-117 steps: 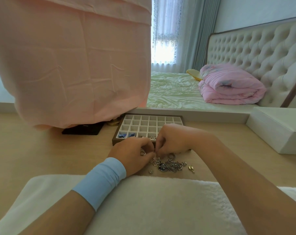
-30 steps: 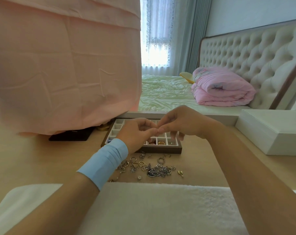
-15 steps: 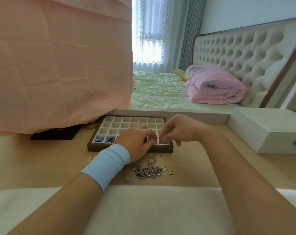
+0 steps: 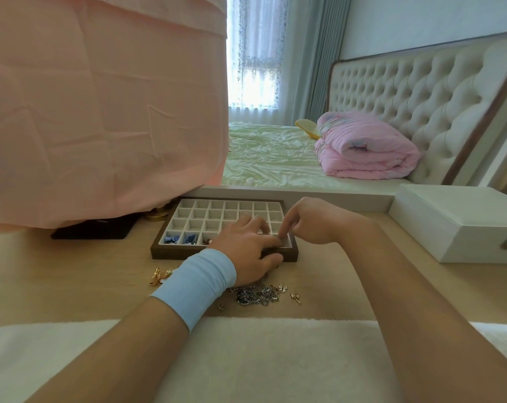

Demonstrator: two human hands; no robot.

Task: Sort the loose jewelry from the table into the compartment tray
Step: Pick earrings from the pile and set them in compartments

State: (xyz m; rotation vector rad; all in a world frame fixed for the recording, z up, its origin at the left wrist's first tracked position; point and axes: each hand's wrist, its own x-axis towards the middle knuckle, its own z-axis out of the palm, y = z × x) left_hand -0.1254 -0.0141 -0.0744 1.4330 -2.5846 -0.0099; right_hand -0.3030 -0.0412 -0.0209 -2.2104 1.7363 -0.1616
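Past the silver-and-gold loose jewelry point(image 4: 259, 296) on the wooden desk point(image 4: 72, 271), just lowered onto the brown-framed white compartment tray point(image 4: 171, 254): left hand point(image 4: 246, 251), grip curled over its near rim; right hand point(image 4: 307, 222), grip pinched at a near-right cell, likely depositing a piece too small to see.

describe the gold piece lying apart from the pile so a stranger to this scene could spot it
Find the brown compartment tray on the pale wooden table. On the tabletop just in front of its near left corner, left of the light blue wristband, lies a gold jewelry piece. It lies by itself, while the silvery tangle sits right of the wrist.
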